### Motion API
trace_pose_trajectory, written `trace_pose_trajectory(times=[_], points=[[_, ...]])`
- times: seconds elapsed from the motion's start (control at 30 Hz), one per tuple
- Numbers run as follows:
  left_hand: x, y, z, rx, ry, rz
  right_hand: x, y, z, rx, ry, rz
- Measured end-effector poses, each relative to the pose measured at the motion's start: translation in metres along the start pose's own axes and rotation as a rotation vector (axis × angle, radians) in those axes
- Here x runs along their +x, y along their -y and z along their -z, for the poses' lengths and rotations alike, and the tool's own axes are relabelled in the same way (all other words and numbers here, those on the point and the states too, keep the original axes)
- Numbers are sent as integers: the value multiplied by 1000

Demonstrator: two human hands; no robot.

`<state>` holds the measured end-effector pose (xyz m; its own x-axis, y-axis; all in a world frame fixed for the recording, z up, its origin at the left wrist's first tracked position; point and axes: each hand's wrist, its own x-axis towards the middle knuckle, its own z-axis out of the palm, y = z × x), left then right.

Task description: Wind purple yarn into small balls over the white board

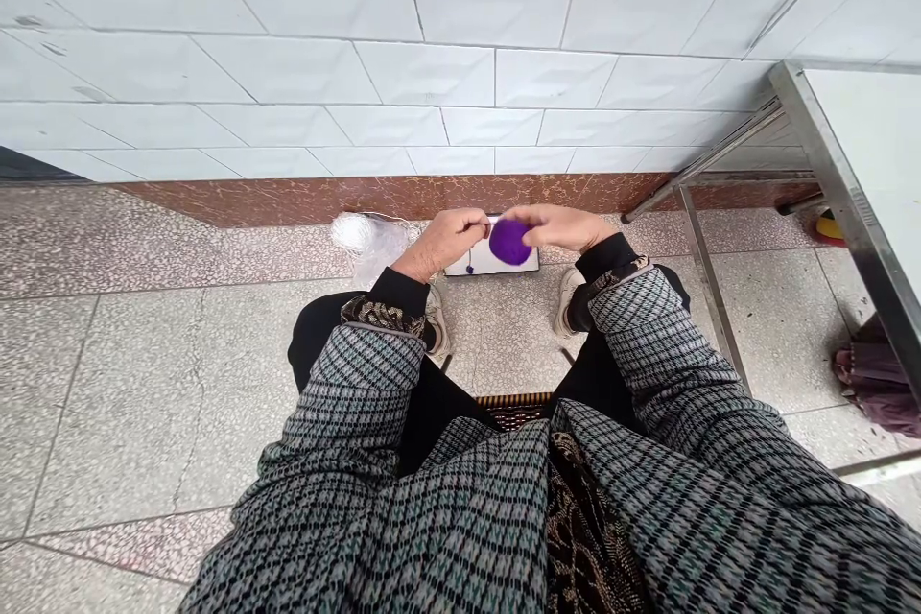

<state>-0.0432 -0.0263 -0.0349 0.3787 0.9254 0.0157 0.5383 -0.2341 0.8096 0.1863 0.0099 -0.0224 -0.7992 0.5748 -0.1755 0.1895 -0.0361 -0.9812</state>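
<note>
Head view: purple ball (509,243) in right hand (565,226), just beside left hand (450,240)

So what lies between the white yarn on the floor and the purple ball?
In the head view, going from the white yarn to the purple ball, there is clear plastic, then the left hand.

The head view looks down over both hands (444,242) (565,226).
</note>
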Motion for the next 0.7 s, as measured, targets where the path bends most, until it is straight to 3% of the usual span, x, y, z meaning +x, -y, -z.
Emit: trace_pose_trajectory(times=[0.1, 0.2, 0.33, 0.43, 0.53, 0.63, 0.7], points=[[2, 3, -3, -19, -24, 59, -1, 7, 1, 263, -238, 109], [2, 2, -10, -39, 107, 49, 4, 11, 0, 346, -470, 146], [-2, -4, -15, -83, 291, -26, 15, 1, -2, 309, -626, 87], [-4, -8, -14, -96, 320, -65, 22, -13, -3, 104, -675, -48], [-3, -7, -10, -76, 272, -72, 22, -18, -5, -218, -541, -229], [-2, -4, -4, -42, 187, -44, 14, -12, -4, -352, -159, -304], [-2, -2, -1, -33, 145, -29, 7, -5, -2, -259, 106, -260]])
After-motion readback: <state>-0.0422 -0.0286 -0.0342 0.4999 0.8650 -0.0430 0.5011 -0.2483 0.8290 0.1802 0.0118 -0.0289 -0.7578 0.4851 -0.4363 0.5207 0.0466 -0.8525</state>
